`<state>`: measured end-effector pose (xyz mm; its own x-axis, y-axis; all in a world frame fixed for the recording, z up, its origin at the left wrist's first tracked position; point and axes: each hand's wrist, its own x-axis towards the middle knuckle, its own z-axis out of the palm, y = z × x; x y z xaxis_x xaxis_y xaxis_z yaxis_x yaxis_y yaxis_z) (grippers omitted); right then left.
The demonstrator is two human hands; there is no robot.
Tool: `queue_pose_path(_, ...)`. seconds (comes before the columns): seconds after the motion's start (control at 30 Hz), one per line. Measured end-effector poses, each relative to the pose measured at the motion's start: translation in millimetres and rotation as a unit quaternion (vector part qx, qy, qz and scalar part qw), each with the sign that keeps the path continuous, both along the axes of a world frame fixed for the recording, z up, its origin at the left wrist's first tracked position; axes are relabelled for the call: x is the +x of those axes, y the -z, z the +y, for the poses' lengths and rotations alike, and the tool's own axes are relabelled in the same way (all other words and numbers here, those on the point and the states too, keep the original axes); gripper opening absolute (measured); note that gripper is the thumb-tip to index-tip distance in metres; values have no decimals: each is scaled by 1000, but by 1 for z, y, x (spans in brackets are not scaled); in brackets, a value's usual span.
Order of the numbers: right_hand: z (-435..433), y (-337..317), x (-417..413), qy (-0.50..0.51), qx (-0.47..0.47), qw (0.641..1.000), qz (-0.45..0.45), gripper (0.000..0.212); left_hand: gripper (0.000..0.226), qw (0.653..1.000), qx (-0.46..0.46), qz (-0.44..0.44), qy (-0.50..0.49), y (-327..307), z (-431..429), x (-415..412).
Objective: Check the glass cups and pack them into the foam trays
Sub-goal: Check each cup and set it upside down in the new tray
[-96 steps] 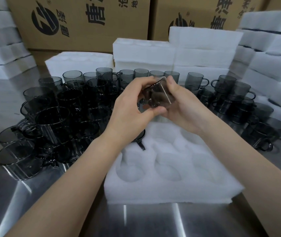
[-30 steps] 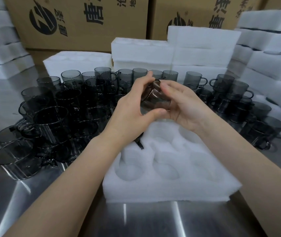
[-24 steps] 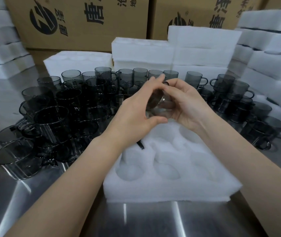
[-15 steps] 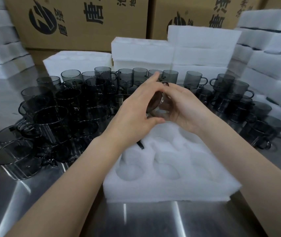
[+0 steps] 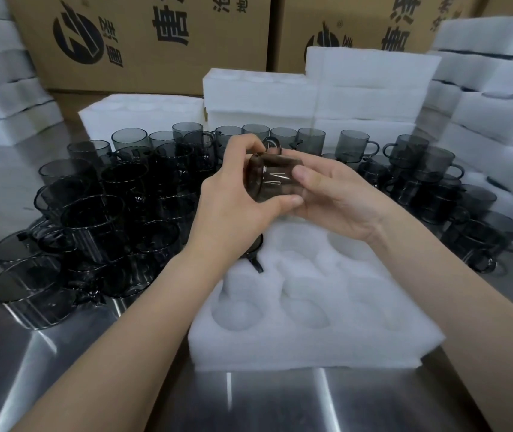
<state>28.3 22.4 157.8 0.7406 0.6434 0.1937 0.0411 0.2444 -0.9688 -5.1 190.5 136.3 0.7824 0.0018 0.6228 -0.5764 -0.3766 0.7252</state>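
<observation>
Steel counter (image 5: 280, 400) | left hand (image 5: 233, 210) and right hand (image 5: 339, 201): each grip curled tight round one cup (image 5: 269, 182), tipped sideways | above tray (image 5: 311, 350)

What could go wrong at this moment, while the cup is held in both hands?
The cup is held tilted in the air by the fingers of the left hand and right hand; it could slip and chip. The left forearm passes close to the crowded cups on the table; a wide move may knock them together.
</observation>
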Motion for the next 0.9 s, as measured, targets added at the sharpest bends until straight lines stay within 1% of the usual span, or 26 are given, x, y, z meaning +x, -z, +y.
queue_pose_path(0.1,-1,2,1,-13,-3,1000,-6,45,59,1000,-23,18,1,0,2,2)
queue_pose_path(0.17,-1,4,1,7,-15,1000,-3,36,60,999,-21,27,0,0,3,4)
queue_pose_path(0.23,1,5,1,38,-25,999,6,29,67,999,-12,33,18,-2,4,5)
queue_pose_path(0.27,2,4,1,56,-23,998,12,30,71,999,-11,39,36,-2,4,6)
queue_pose_path(0.33,2,2,2,98,-20,995,19,40,73,996,-12,55,69,-1,5,9)
queue_pose_path(0.4,2,2,3,121,-17,992,16,47,65,994,-25,61,81,-1,6,10)
queue_pose_path(0.5,-1,2,4,112,-4,993,24,53,57,993,-55,63,80,-1,7,10)
queue_pose_path(0.67,-5,2,5,68,-7,998,16,57,55,992,-63,74,78,-3,10,8)
queue_pose_path(0.73,-7,2,5,53,-17,998,2,51,51,992,-68,84,71,-3,11,7)
queue_pose_path(0.8,-7,3,5,48,-30,998,-20,35,48,989,-85,102,64,-3,11,8)
queue_pose_path(0.9,-5,4,3,62,-41,996,-42,31,47,984,-107,123,70,-3,11,7)
